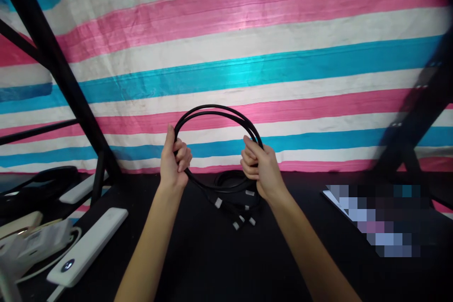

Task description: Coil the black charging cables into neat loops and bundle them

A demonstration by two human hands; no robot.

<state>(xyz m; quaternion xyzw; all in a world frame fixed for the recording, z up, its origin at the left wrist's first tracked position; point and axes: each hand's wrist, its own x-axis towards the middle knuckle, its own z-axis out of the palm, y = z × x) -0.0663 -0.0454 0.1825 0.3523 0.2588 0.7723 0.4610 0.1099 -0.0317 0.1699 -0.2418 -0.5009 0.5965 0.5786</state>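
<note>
A black cable (216,113), coiled into a loop of a few turns, is held up between both hands over the dark table. My left hand (176,155) is closed around the loop's left side, thumb pointing up. On the right side of the loop, my right hand (260,163) is closed with its fingers wrapped round the strands. Below and behind the loop lie more black cable coils (231,177) and several pale connector ends or tags (236,225). Which of these belong to the held cable I cannot tell.
A white power strip (92,245) with a round button lies at the left, beside white chargers and cords (33,245). Black frame posts (63,75) rise on both sides. A striped sheet (226,71) hangs behind the table (212,269). A blurred-out flat item (375,222) lies at the right.
</note>
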